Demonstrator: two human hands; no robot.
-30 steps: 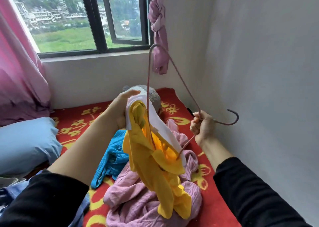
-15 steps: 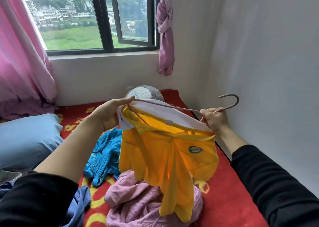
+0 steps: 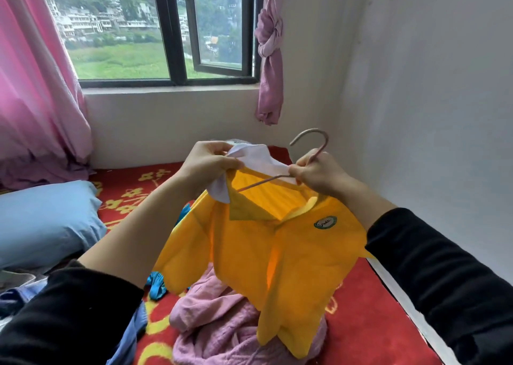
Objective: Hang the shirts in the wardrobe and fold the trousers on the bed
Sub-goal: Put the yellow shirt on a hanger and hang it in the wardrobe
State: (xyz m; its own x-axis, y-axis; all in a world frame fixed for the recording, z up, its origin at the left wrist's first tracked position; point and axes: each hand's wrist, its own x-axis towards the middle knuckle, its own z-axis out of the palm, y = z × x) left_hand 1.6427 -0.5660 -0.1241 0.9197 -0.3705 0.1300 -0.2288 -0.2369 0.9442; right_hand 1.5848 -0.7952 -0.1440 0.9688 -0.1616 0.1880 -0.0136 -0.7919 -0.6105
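While left hand pinches shirt and right hand hanger, clothes strew red bed.

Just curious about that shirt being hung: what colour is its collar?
White collar on a yellow shirt, clearest in the head view.

Single head-worn wide-angle view, forward and down, close above the yellow shirt, bed and window beyond.

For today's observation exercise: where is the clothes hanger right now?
In the head view, the pink hanger is centre-right above the bed, gripped at its neck by the right hand, one arm inside the yellow shirt collar.
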